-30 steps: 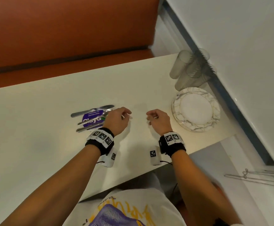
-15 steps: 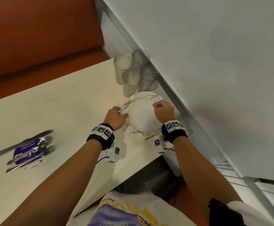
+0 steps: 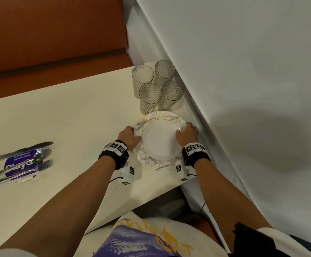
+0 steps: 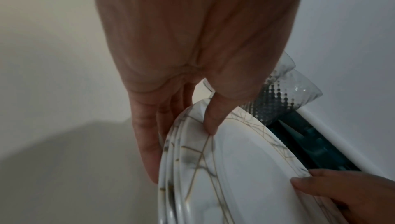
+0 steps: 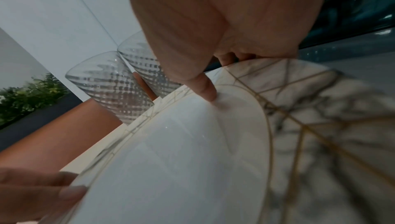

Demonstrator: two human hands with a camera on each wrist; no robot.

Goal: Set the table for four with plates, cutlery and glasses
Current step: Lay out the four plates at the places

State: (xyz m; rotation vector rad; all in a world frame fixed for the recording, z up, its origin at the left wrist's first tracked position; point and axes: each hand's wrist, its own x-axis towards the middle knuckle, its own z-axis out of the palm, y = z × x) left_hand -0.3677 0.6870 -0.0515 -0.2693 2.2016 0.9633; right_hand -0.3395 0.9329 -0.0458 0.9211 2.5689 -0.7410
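Note:
A stack of white plates (image 3: 160, 143) with grey marbling and gold lines lies near the table's right edge. My left hand (image 3: 132, 135) grips its left rim: the thumb (image 4: 213, 119) lies on top and the fingers (image 4: 147, 143) run down the stack's side. My right hand (image 3: 185, 133) holds the right rim, thumb (image 5: 205, 87) pressed on the top plate (image 5: 181, 151). Several ribbed clear glasses (image 3: 156, 86) stand upright just behind the plates. A knife, spoons and forks (image 3: 21, 162) lie on a purple packet at the far left.
The cream table (image 3: 67, 117) meets a white wall (image 3: 243, 89) on the right, close to my right hand. An orange bench (image 3: 49, 43) runs behind the table. The glasses (image 5: 111, 84) nearly touch the plates' far rim.
Both hands left the middle of the table by the cutlery, went right to the plate stack and took hold of its rims. The head view turned right with them.

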